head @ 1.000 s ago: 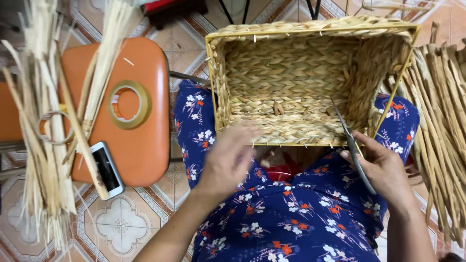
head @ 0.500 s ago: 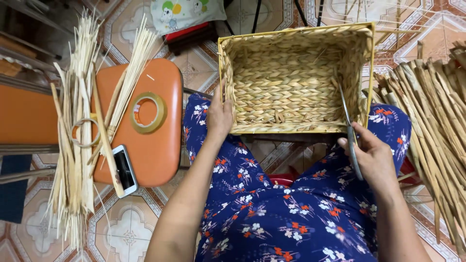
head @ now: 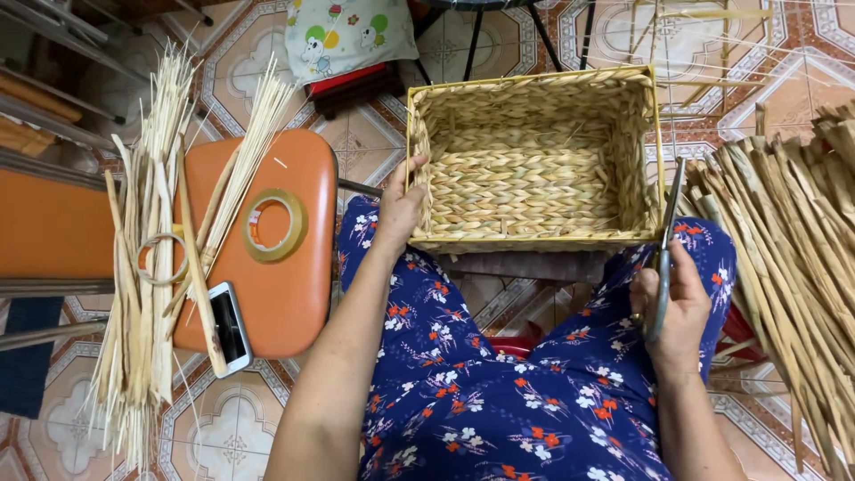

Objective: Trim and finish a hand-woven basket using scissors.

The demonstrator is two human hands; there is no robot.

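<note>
Head view: a rectangular woven basket (head: 534,160) rests on the person's knees, tipped so its open mouth faces the camera, its near rim against the blue flowered dress (head: 499,392). The left hand (head: 399,209) is clenched on the basket's left wall, thumb inside and fingers outside. The right hand (head: 672,307) is closed around the handles of scissors (head: 665,240), whose blades point up along the basket's right wall. The basket looks light and fairly stiff, its braided straw rough enough not to slip; the firm wrapped rim seems the best place to grasp it, since the braided walls would likely give under pressure. Dried reed strips (head: 784,249) lie just right; an orange stool (head: 285,249) carrying a tape roll (head: 270,224) and a phone (head: 230,328) stands left.
</note>
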